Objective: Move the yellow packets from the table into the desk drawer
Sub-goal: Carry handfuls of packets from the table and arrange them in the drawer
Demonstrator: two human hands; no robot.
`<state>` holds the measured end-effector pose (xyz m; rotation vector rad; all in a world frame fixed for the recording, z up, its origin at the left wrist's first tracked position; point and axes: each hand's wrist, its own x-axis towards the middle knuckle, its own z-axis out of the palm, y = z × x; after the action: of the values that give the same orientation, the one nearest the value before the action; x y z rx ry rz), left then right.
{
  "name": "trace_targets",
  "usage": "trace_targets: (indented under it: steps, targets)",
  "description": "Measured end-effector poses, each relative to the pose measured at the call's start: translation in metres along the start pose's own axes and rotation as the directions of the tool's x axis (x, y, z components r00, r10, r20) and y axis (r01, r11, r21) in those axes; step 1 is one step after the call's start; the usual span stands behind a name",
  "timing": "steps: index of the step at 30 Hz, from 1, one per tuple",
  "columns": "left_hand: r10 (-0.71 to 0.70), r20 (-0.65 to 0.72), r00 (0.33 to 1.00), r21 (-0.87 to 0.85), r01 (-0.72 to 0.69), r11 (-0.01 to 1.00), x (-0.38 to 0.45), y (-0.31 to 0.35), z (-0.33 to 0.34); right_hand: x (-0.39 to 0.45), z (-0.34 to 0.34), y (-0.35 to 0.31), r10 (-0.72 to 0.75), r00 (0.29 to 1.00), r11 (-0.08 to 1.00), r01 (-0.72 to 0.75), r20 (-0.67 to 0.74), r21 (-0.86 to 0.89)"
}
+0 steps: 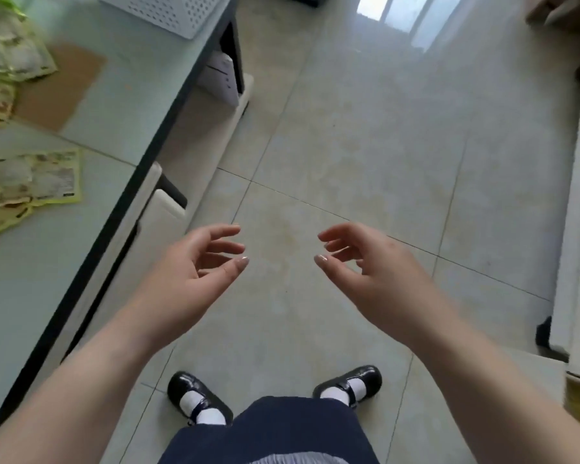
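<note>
On table, far left: yellow packets (37,177) lying flat in loose piles near desk edge, more stacked further back (10,58), part cut off by frame edge.
Under pkts: sitting partly on brown cardboard sheet (57,92), on pale table (121,105).
Beyond pkts: white perforated basket (168,11) standing at far end of tabletop.
Below edge: white drawer unit (161,212) tucking under desk; whether drawer open, can't tell.
L hand (195,262): hovering over floor, fingers loosely spread, holding nothing.
R hand (365,262): hovering likewise, fingers relaxed, carrying nothing.
Key relation: pkts lying left and up from both hands, well apart; L hand being nearer, so prob. reaching across desk edge w/ L first.
Floor: grey tiles (365,145) stretching ahead, black shoes (195,393) planted below.
</note>
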<state>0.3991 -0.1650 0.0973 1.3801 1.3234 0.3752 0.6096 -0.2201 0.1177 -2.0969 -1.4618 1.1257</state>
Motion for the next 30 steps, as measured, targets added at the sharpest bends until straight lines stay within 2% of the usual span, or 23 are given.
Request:
trace_targets:
  steps: [7,11,19,22,26,28,30]
  targets:
    - [-0.085,-0.216,0.973,-0.107,0.063,0.992,-0.040,-0.072,-0.183,0.042,0.116,-0.148,-0.114,0.978,0.990,0.126,0.174,-0.057]
    - [-0.148,-0.316,0.937,-0.128,0.112,0.985,-0.061,-0.100,-0.262,0.063,0.169,-0.214,-0.156,0.962,0.986,0.167,0.224,-0.028]
    - [-0.299,-0.405,0.864,-0.274,0.198,0.941,-0.032,-0.149,-0.320,0.141,0.222,-0.263,-0.175,0.926,0.967,0.225,0.335,-0.119]
    - [-0.413,-0.407,0.815,-0.349,0.279,0.895,-0.001,-0.171,-0.331,0.190,0.243,-0.267,-0.168,0.889,0.940,0.275,0.426,-0.203]
    - [-0.542,-0.446,0.712,-0.466,0.332,0.820,0.047,-0.191,-0.344,0.265,0.264,-0.285,-0.142,0.797,0.852,0.400,0.588,-0.337]
    - [-0.588,-0.486,0.646,-0.513,0.334,0.791,0.069,-0.199,-0.351,0.299,0.281,-0.298,-0.132,0.749,0.780,0.483,0.650,-0.398]
    - [-0.628,-0.525,0.574,-0.548,0.337,0.766,0.090,-0.204,-0.355,0.326,0.299,-0.307,-0.133,0.678,0.657,0.607,0.723,-0.447]
